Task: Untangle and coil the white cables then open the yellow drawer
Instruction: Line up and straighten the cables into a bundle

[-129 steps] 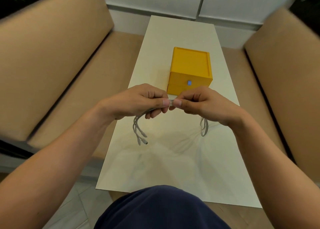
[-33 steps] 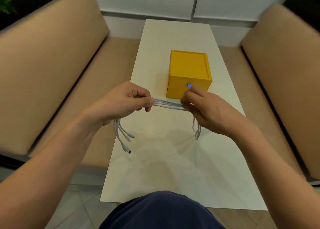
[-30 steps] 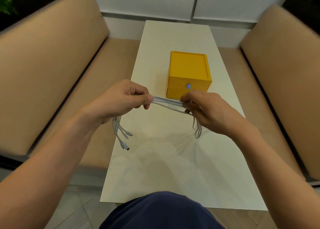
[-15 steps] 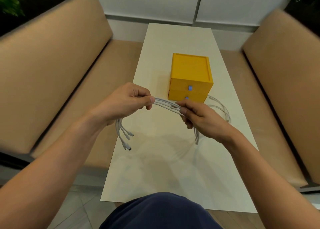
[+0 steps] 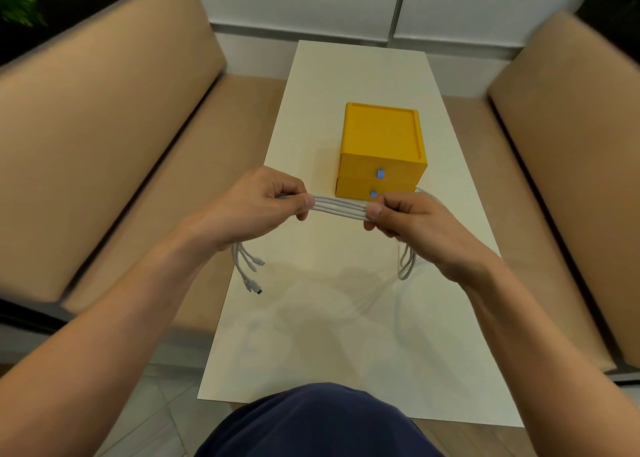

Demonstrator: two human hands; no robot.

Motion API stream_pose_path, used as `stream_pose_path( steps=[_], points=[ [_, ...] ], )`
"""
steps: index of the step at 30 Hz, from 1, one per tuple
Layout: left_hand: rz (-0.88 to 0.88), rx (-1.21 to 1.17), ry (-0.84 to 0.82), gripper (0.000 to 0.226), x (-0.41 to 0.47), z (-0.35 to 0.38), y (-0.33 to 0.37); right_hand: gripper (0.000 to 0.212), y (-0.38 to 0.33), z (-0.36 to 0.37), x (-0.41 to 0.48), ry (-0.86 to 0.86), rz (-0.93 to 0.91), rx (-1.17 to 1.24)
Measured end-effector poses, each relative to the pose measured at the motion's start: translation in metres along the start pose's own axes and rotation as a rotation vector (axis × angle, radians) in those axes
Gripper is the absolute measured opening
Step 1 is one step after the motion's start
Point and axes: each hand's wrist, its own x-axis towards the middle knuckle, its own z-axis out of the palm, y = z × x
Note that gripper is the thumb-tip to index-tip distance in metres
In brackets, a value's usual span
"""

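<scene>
Two tan padded benches flanked the scene, one well out beyond the left hand (image 5: 104, 138) and one well out beyond the right hand (image 5: 575, 138), both running lengthwise away from the person. Between them stood a long white table (image 5: 346, 345), its long axis also running away from the person, and both hands hovered above its near half. A dark blue garment (image 5: 311, 422) filled the bottom edge, nearer the person than the hands. Just beyond the right hand sat the yellow drawer box (image 5: 381, 134), with two stacked drawers whose fronts faced the person. The left hand (image 5: 252, 210) was curled round the white cables (image 5: 339, 209), with the thumb pressed along the top of the bundle. The right hand (image 5: 415, 221) pinched the same bundle between thumb and curled fingers. The stretch of cable between the two hands lay with its long axis from left to right, nearly level, with the strands side by side. Below the right hand a loop of cable (image 5: 403, 266) hung downward, and a further blurred curve showed just beyond its knuckles, near the box. Below the left hand the free ends hung down, and their plugs (image 5: 254, 285) pointed down and toward the right. A small blue knob marked the upper drawer front (image 5: 380, 173), and another (image 5: 373, 194) sat on the lower front, just above the right thumb.
</scene>
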Motion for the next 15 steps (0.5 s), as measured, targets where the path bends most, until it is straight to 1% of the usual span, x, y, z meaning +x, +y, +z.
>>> stream_pose_path(
  steps=[2,3,4,5,8,10,12,13,15],
  points=[
    [0.003,-0.048,-0.039,0.034,0.001,0.002,0.003,0.066,-0.003,0.012,0.006,0.238,0.038,-0.168],
    [0.003,-0.091,-0.056,0.034,0.0,0.002,0.004,0.073,-0.002,0.018,0.009,0.375,0.007,-0.272],
    [0.002,-0.138,-0.078,0.034,0.0,0.001,0.005,0.074,0.0,0.022,0.013,0.495,-0.049,-0.369],
    [0.002,-0.176,-0.111,0.033,-0.001,-0.001,0.005,0.072,0.002,0.024,0.016,0.577,-0.11,-0.453],
    [-0.019,-0.207,-0.231,0.032,-0.005,-0.005,0.004,0.066,0.009,0.022,0.023,0.709,-0.232,-0.612],
    [-0.059,-0.172,-0.276,0.032,-0.007,-0.004,0.002,0.06,0.006,0.021,0.024,0.783,-0.329,-0.669],
    [-0.076,-0.089,-0.28,0.033,-0.008,-0.002,0.001,0.054,0.005,0.022,0.024,0.844,-0.439,-0.694],
    [-0.063,-0.061,-0.276,0.033,-0.01,-0.002,0.003,0.053,0.006,0.022,0.024,0.853,-0.465,-0.697],
    [-0.001,-0.066,-0.247,0.033,-0.012,-0.002,0.007,0.052,0.01,0.02,0.026,0.843,-0.438,-0.701]
  ],
)
